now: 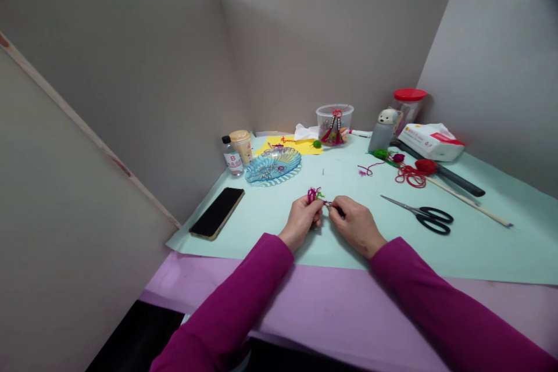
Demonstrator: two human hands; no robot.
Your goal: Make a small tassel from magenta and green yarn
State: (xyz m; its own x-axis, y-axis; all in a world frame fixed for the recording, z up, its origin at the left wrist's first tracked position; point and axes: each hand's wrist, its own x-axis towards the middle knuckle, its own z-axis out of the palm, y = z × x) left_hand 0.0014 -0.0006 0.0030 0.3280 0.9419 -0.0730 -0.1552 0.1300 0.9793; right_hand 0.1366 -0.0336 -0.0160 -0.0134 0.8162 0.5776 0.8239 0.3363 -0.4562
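My left hand [301, 220] is closed on a small bundle of magenta and green yarn [313, 193], whose loops stick up above the fingers. Close beside it, my right hand [355, 222] is pinched at the end of a magenta strand that runs between the two hands. A thin dark tool seems to lie in the right fingers, but its kind is hidden by them. Black-handled scissors [425, 213] lie to the right, blades toward my right hand. Beyond the hands, a short magenta yarn piece [366, 171] rests on the pale green sheet [279, 253].
A blue shell-shaped dish [255, 177] holding small beads stands behind, near a bottle [233, 158] and a phone [218, 213]. At right are red yarn [412, 176], a long dark-handled tool [460, 180], a stick [471, 203] and a tissue pack [429, 140]. Grey partitions enclose the table.
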